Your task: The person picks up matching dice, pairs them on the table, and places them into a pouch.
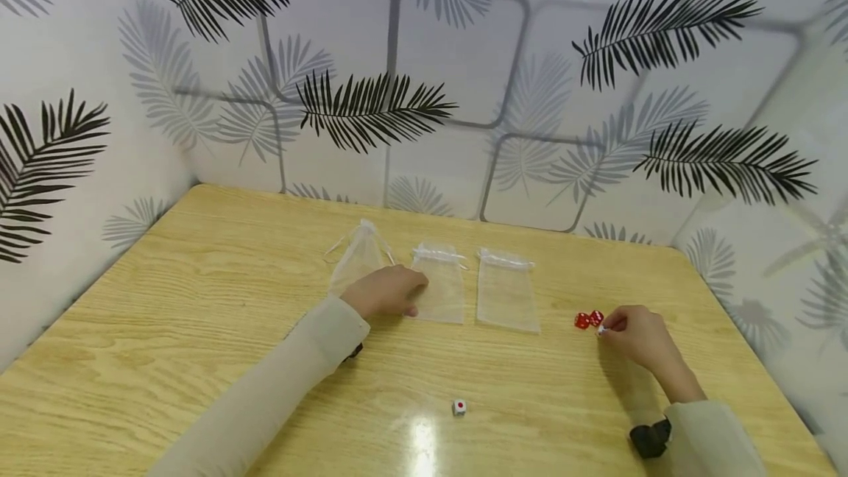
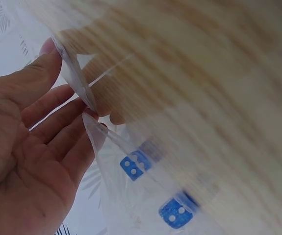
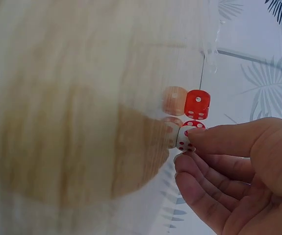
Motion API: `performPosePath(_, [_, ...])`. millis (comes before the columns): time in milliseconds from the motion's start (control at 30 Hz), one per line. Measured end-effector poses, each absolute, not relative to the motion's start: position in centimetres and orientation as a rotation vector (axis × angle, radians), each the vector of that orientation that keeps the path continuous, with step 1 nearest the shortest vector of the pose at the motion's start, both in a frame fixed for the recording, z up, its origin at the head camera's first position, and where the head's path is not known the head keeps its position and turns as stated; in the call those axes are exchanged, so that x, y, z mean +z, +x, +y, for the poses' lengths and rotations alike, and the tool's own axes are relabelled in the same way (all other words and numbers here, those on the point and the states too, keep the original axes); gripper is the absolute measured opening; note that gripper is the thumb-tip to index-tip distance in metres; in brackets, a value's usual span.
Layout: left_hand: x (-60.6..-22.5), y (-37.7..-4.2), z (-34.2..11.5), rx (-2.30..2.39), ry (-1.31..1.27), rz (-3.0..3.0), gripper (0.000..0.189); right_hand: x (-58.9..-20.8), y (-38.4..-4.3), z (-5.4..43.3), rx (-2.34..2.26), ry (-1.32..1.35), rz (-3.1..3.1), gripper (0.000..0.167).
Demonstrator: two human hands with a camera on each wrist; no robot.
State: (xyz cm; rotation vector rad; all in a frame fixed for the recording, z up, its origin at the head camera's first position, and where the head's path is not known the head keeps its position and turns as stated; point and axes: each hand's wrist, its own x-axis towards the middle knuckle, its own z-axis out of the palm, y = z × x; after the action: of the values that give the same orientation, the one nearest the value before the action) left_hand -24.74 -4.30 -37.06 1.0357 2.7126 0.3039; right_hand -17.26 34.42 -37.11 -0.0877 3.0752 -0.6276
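Observation:
My right hand (image 1: 639, 333) pinches a white die (image 3: 185, 139) with red pips between thumb and fingers, low at the tabletop. Right beside that die are two red dice (image 1: 582, 320) with white pips. My left hand (image 1: 387, 291) rests between the left sheer pouch (image 1: 358, 265) and the middle sheer pouch (image 1: 440, 289), its fingers loosely bent at the sheer edges. Two blue dice (image 2: 176, 212) show through sheer fabric in the left wrist view; the head view hides them. Another white die (image 1: 459, 408) lies alone toward the front.
A third sheer pouch (image 1: 506, 293) lies flat right of the middle one. The wood-grain table (image 1: 218, 263) meets a leaf-patterned wall (image 1: 444, 175) at the back. Black wrist straps (image 1: 651, 439) show near the sleeves.

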Motion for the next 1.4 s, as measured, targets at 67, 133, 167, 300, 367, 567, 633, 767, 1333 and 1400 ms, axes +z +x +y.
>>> performPosePath(67, [-36.9,-24.7,-4.3,0.303,1.036,2.714,0.024,-37.0,-17.2,34.3,-0.621,-0.079,3.064,0.012])
performPosePath(133, [-36.8,-24.6,-4.3,0.305,1.036,2.714,0.025,-36.9,-17.1,34.1,-0.618,-0.078,3.053,0.012])
performPosePath(167, [-36.8,-24.6,-4.3,0.304,1.036,2.712,0.025,-36.8,-17.0,34.1,-0.623,-0.081,3.048,0.012])
performPosePath(300, [-36.8,-24.6,-4.3,0.303,1.028,2.704,0.025,-36.7,-16.2,33.3,-0.655,-0.132,3.054,0.011])
performPosePath(367, [-36.8,-24.6,-4.3,0.298,1.020,2.705,0.026,-36.5,-15.8,32.5,-0.677,-0.159,3.057,0.010])
performPosePath(567, [-36.8,-24.5,-4.5,0.299,1.024,2.714,0.024,-35.6,-14.7,28.4,-0.733,-0.305,3.041,0.007])
performPosePath(633, [-36.8,-24.5,-4.5,0.298,1.028,2.716,0.023,-35.5,-14.4,26.7,-0.755,-0.378,3.030,0.006])
performPosePath(767, [-36.9,-24.5,-4.4,0.303,1.018,2.718,0.029,-35.4,-14.1,23.6,-0.794,-0.469,2.987,0.006])
performPosePath(1333, [-36.7,-24.5,-4.4,0.295,1.045,2.712,0.030,-36.8,-13.3,17.8,-0.848,-0.675,2.796,0.013])
performPosePath(1400, [-36.7,-24.5,-4.4,0.294,1.040,2.711,0.030,-36.9,-13.2,17.6,-0.843,-0.667,2.782,0.013])
